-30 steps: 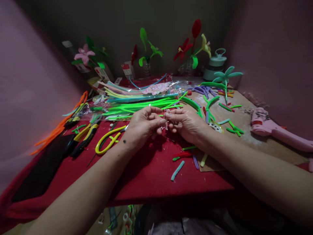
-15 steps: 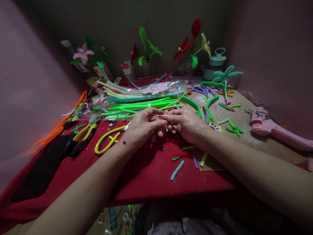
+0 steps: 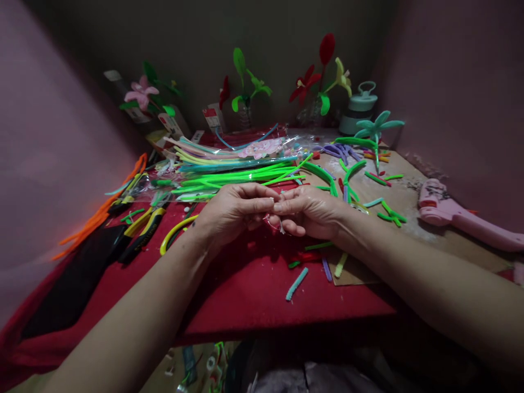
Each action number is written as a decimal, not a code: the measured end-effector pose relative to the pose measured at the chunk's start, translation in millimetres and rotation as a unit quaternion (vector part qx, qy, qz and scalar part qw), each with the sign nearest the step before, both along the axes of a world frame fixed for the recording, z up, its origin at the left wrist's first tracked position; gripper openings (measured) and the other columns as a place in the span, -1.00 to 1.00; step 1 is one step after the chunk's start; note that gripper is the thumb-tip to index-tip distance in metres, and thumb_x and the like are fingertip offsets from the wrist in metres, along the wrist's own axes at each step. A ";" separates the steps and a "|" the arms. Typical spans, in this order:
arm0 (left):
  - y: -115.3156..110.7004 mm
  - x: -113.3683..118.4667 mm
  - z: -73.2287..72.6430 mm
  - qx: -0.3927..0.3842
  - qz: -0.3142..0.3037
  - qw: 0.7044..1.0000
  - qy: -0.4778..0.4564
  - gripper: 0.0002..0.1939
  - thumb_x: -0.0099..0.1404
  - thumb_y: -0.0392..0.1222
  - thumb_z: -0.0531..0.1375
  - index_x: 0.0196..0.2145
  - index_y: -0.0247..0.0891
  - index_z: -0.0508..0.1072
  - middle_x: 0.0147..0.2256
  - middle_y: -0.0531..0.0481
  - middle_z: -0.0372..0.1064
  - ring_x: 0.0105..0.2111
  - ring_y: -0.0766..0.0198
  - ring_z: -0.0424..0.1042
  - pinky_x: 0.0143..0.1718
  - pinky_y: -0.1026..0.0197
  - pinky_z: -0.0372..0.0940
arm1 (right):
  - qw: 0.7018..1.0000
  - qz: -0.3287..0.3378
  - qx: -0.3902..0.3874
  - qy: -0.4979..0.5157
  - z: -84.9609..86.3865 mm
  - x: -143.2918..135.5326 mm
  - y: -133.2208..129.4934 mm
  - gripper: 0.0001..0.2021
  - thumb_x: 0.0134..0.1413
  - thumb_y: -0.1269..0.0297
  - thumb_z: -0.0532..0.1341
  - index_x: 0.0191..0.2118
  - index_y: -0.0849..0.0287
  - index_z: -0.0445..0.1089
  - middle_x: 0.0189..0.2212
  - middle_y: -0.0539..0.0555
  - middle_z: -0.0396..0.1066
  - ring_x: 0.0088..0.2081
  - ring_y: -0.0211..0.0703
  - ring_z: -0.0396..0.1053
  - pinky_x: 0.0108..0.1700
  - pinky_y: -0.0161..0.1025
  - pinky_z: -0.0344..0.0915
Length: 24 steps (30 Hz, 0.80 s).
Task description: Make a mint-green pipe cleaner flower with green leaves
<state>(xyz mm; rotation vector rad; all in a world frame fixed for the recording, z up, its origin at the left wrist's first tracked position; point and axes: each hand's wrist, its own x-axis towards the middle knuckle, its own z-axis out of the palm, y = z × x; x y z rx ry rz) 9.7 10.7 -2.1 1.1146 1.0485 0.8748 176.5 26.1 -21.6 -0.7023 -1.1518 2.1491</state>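
Note:
Above the middle of the red cloth, my left hand (image 3: pixel 233 213) and my right hand (image 3: pixel 317 212) meet at the fingertips. Both thumbs and forefingers are pinched together. A small piece of thin white and red strands (image 3: pixel 280 226) hangs below the pinch, between the fingers; its upper part is hidden, and its exact kind is too small to make out. Just beyond the hands lies a bundle of bright green pipe cleaners (image 3: pixel 237 177). Yellow-handled scissors (image 3: pixel 172 232) lie left of my left hand, partly covered by it.
Black-and-yellow pliers (image 3: pixel 143 234) and orange pipe cleaners (image 3: pixel 98 218) lie at the left. Cut pipe-cleaner pieces (image 3: pixel 297 284) are scattered in front and right, near a pink hot-glue gun (image 3: pixel 442 207). A turquoise pipe-cleaner flower (image 3: pixel 379 126) and a lidded jar (image 3: pixel 359 112) stand behind.
Both hands have turned and lowered slightly, with the thumbs now on top and closer together. My left hand covers more of the scissors. The stringy piece now hangs below the fingers.

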 end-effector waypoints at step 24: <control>7.0 -11.2 1.6 0.272 -0.050 0.912 0.304 -0.91 0.06 -0.24 0.24 -0.47 -0.32 0.49 -0.49 0.02 0.37 -0.47 0.37 0.31 -0.40 0.32 0.20 | 0.985 -0.162 0.060 0.019 0.1 1.1 7.6 -0.94 -0.16 0.40 0.25 -0.50 0.30 0.39 -0.59 0.02 0.46 -0.79 -0.49 0.02 -0.79 -0.44 -0.16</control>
